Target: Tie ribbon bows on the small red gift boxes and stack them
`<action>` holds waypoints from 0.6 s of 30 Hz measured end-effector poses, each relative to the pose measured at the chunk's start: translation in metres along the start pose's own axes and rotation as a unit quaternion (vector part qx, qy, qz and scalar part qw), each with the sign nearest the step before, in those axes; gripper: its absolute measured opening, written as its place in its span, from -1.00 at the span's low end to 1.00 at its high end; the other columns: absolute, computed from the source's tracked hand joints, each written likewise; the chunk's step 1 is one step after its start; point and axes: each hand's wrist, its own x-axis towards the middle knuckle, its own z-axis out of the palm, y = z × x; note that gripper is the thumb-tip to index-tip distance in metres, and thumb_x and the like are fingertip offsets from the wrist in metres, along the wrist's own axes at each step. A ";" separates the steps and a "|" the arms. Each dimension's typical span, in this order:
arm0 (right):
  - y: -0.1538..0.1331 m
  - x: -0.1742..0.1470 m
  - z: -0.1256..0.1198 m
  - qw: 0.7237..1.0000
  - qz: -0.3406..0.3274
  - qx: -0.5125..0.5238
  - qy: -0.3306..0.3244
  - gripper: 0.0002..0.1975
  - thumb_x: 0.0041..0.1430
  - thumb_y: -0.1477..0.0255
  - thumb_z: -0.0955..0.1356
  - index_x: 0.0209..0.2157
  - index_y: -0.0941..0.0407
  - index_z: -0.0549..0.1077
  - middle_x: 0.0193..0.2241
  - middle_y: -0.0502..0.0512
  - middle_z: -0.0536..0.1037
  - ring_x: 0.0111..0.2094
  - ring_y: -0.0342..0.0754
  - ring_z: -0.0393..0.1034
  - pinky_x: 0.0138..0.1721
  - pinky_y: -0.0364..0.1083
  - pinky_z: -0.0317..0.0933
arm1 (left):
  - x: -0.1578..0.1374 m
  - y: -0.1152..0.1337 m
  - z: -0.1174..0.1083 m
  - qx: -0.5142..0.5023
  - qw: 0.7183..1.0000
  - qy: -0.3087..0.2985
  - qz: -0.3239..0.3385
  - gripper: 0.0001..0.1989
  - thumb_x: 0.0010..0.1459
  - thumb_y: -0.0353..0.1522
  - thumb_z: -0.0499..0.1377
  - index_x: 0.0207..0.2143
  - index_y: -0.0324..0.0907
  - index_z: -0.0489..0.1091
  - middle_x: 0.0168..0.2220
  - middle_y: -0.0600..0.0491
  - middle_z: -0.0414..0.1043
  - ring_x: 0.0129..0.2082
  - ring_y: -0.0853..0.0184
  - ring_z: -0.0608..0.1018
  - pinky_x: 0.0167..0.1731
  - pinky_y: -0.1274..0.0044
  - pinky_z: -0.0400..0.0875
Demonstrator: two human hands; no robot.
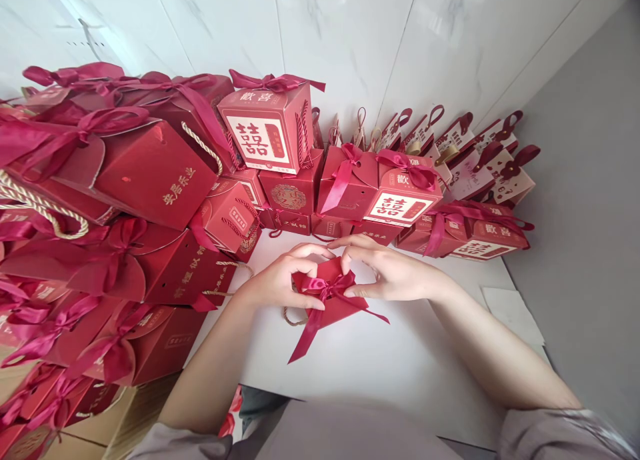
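Note:
On the white table (400, 353) in front of me stands a small red gift box (341, 311) with a dark pink ribbon bow (327, 288) on its top. My left hand (290, 273) pinches the bow's left loop between thumb and fingers. From the other side, my right hand (373, 268) pinches the right loop. The ribbon's two tails hang down, one toward the lower left, the other toward the right. A twisted cord handle (294, 319) shows at the box's left side, partly under my left hand.
Stacked red gift boxes with bows (165, 173) rise along the left. More boxes (400, 203) line the back by the marbled wall (340, 33), with small cards or bags with ribbon loops (470, 173) behind them. White paper (513, 313) lies at the right edge, beside a grey wall (590, 180).

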 end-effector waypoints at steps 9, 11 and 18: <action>0.001 -0.002 -0.001 1.000 0.001 0.015 -0.014 -0.78 0.10 0.32 0.45 -0.31 0.07 0.36 0.17 0.17 0.30 0.21 0.10 0.16 0.15 0.09 0.14 | -0.003 0.006 -0.003 0.032 0.999 0.019 0.018 -0.61 -0.04 -0.28 0.38 -0.57 -0.18 0.19 0.12 -0.09 0.30 0.20 0.12 0.31 0.16 0.33 0.26; 0.002 -0.002 -0.002 1.000 0.003 0.010 -0.025 -0.81 0.11 0.32 0.45 -0.32 0.08 0.39 0.20 0.17 0.26 0.25 0.11 0.11 0.18 0.10 0.11 | -0.003 0.006 -0.004 0.038 0.999 0.022 0.021 -0.63 -0.04 -0.28 0.39 -0.55 -0.18 0.20 0.13 -0.10 0.31 0.22 0.12 0.29 0.17 0.32 0.25; 0.001 0.001 -0.004 0.998 -0.008 0.039 -0.053 -0.83 0.15 0.28 0.43 -0.39 0.09 0.46 0.25 0.16 0.23 0.33 0.10 -0.03 0.24 0.11 0.01 | -0.004 0.005 -0.005 0.039 0.999 0.023 0.012 -0.66 -0.05 -0.28 0.40 -0.49 -0.18 0.25 0.14 -0.10 0.29 0.20 0.12 0.32 0.16 0.32 0.27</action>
